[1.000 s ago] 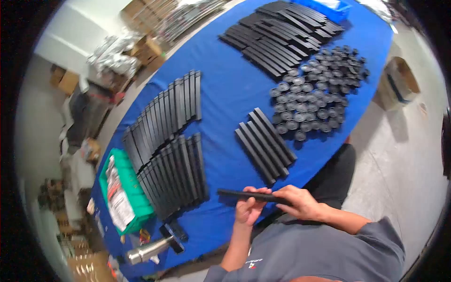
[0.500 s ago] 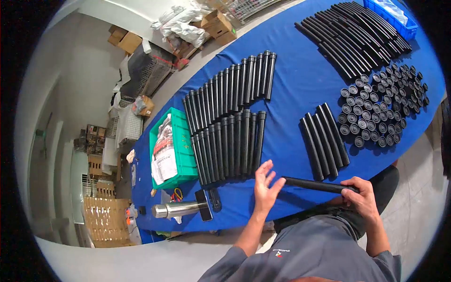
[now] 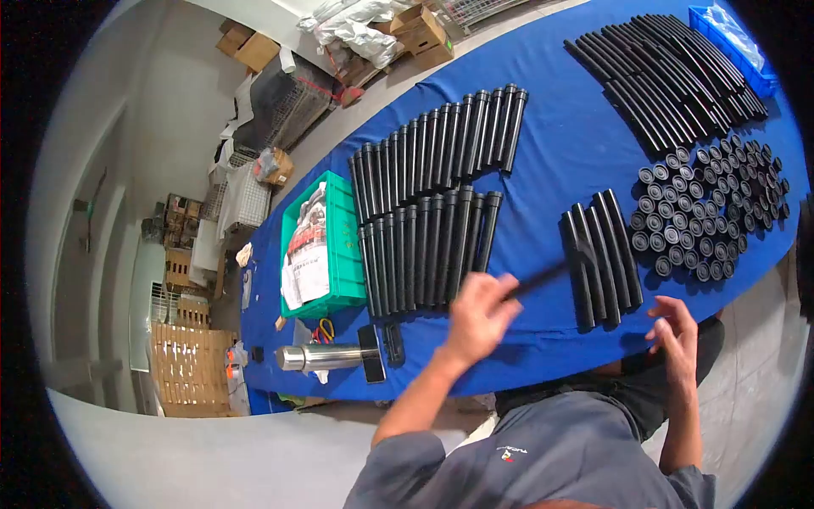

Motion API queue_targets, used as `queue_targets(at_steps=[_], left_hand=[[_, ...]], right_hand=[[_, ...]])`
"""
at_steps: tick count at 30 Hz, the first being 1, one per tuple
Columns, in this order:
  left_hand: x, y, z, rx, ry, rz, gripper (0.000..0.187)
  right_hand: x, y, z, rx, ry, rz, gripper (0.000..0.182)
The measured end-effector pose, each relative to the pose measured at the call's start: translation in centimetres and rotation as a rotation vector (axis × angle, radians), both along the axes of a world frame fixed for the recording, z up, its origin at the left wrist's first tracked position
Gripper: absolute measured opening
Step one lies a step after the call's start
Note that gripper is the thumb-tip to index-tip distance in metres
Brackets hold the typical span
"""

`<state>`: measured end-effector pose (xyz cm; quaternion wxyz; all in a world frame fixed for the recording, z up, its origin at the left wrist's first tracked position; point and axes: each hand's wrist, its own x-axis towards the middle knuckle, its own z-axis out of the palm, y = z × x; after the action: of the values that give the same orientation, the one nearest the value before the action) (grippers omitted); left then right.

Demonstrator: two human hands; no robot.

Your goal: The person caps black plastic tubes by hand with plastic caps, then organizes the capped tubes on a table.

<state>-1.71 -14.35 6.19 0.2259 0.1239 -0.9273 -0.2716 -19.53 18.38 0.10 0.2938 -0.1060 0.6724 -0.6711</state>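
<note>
In the head view my left hand (image 3: 482, 321) is closed around one end of a black tube (image 3: 543, 276), which slants up to the right and is blurred by motion. The tube's far end overlaps several loose black tubes (image 3: 612, 263) lying side by side on the blue cloth. My right hand (image 3: 677, 332) hangs near the table's front edge, holding nothing, its fingers bent and apart. Left of my left hand, two rows of capped black tubes (image 3: 437, 140) lie on the cloth. Many round black caps (image 3: 678, 204) stand in a cluster beyond my right hand.
A stack of thin black tubes (image 3: 661, 76) lies at the far right beside a blue bin (image 3: 750, 64). At left are a green crate (image 3: 343, 246) with papers, a steel bottle (image 3: 326, 356), a phone (image 3: 371, 355) and scissors (image 3: 320, 331). Boxes (image 3: 420, 38) stand beyond the blue-covered table (image 3: 543, 110).
My right hand has let go of the tube and moved away from it. My left hand, open before, has closed on the tube's end, and the tube has swung upward.
</note>
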Motion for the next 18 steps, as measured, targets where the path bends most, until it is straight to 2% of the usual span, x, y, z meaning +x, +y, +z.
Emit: queue_targets(at_steps=[1, 2, 3, 5, 9, 10, 13, 17, 18], left_hand=[[-0.2, -2.6, 0.4, 0.071, -0.003, 0.164, 0.032], [-0.8, -6.1, 0.9, -0.098, 0.072, 0.206, 0.032], [-1.4, -9.2, 1.4, -0.054, 0.059, 0.335, 0.030], [-2.0, -17.3, 0.8, -0.260, 0.075, 0.409, 0.032], [-3.8, -31.4, -2.4, -0.417, -0.005, 0.622, 0.036], [-4.4, -33.6, -3.1, -0.428, 0.017, 0.662, 0.036], [-6.2, -38.1, -5.1, -0.432, 0.033, 0.738, 0.036], [-8.4, -39.4, -6.3, -0.335, -0.150, 0.912, 0.042], [-8.8, -39.8, -6.7, -0.333, -0.188, 0.937, 0.042]], right_hand=[[-0.5, 0.4, -2.0, 0.054, 0.018, -0.086, 0.037], [-0.7, 0.3, -3.0, 0.104, 0.110, -0.122, 0.027], [-1.0, 0.5, -4.3, 0.135, 0.182, -0.115, 0.025], [-1.5, 0.6, -6.6, 0.197, 0.324, -0.104, 0.020], [-1.1, -0.5, -7.4, 0.327, 0.625, -0.162, 0.016], [-1.0, -0.4, -7.9, 0.336, 0.568, -0.202, 0.014], [-1.0, -0.1, -8.2, 0.391, 0.645, -0.199, 0.011], [-1.0, 0.1, -8.2, 0.424, 0.610, -0.193, 0.008], [-1.1, -0.3, -7.8, 0.399, 0.698, -0.199, 0.007]])
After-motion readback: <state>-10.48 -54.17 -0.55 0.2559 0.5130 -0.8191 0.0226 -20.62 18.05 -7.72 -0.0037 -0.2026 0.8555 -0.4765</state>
